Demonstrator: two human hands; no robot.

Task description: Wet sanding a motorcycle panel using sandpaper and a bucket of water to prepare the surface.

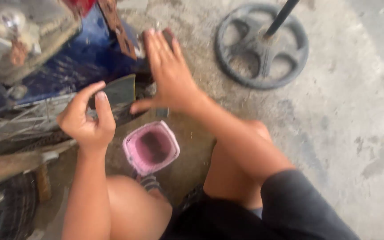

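My left hand (89, 120) pinches a dark strip of rubber, probably an inner tube (120, 92), between thumb and forefinger beside a spoked wheel (27, 116). My right hand (167, 71) is held flat with fingers together and pointing up, its thumb touching the same rubber strip from the right. A small dark object shows just under the right palm, too blurred to identify. Below both hands stands a pink square container (151, 148) with dark contents, between my bare knees.
A blue vehicle body (81, 58) with a rusty bracket (118, 29) fills the upper left, a headlamp (12, 22) above it. A black round wheel-shaped base (262, 46) with a pole lies on the concrete floor (356, 111). A tyre (5, 209) sits at lower left.
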